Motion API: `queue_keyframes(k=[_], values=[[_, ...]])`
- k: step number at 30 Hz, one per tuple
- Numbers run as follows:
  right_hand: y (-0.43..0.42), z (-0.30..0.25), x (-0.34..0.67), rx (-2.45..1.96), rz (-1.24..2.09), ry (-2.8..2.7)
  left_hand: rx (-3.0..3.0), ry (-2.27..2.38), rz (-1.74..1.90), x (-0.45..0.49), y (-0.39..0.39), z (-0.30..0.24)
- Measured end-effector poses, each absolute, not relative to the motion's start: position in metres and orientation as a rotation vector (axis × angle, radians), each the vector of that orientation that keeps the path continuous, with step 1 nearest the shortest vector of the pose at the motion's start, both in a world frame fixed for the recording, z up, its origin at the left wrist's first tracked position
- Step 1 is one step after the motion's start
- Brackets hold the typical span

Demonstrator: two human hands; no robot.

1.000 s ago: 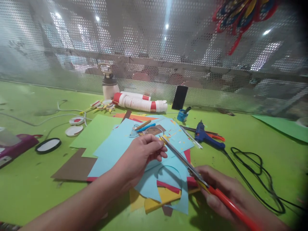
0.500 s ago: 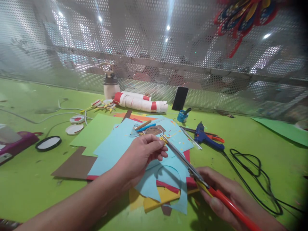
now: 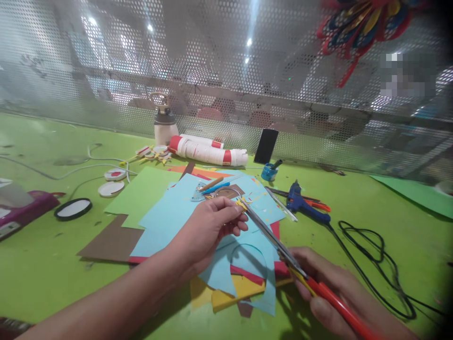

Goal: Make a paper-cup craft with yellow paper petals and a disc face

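Note:
My left hand (image 3: 208,226) pinches a small yellow paper piece (image 3: 242,205) between thumb and fingers above a pile of coloured paper sheets (image 3: 170,212). My right hand (image 3: 329,293) grips the red handles of a pair of scissors (image 3: 279,248). The long metal blades point up and left, and their tips meet the yellow piece at my left fingertips. Light blue sheets with a curved cut-out lie under both hands, with red and yellow sheets below them.
A blue glue gun (image 3: 300,203) with its black cord (image 3: 375,255) lies to the right. White-and-red paper rolls (image 3: 208,152), a bottle (image 3: 163,123), a black phone (image 3: 266,145) and a small blue pot (image 3: 269,171) stand by the perforated metal wall. Round lids (image 3: 73,208) and a purple device (image 3: 21,210) sit left.
Almost nothing differs. The view has shifted slightly; both hands keep their hold, with the scissor tips still at the yellow piece.

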State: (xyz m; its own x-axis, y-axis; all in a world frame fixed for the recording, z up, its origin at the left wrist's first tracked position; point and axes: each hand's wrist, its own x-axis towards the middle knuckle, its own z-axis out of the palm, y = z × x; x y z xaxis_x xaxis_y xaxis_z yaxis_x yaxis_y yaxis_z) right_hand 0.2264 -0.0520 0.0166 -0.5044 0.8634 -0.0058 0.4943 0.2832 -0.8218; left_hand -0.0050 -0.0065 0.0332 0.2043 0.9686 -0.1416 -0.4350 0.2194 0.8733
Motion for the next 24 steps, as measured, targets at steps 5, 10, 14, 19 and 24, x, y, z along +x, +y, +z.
queue_keyframes(k=[5, 10, 14, 19, 24], values=[[-0.056, 0.018, 0.222, -1.224, 1.114, -2.013, 0.8, 0.827, 1.146, -0.005, -0.006, 0.033], [-0.057, 0.016, 0.222, -1.252, 1.116, -1.976, 0.811, 0.823, 1.145, -0.005, -0.006, 0.032], [-0.057, 0.017, 0.222, -1.244, 1.099, -1.988, 0.815, 0.827, 1.138, -0.005, -0.006, 0.031], [-0.057, 0.025, 0.222, -1.272, 1.104, -2.021, 0.814, 0.819, 1.138, -0.005, -0.006, 0.032], [-0.055, 0.026, 0.223, -1.226, 1.026, -2.08, 0.816, 0.811, 1.141, -0.005, -0.006, 0.03]])
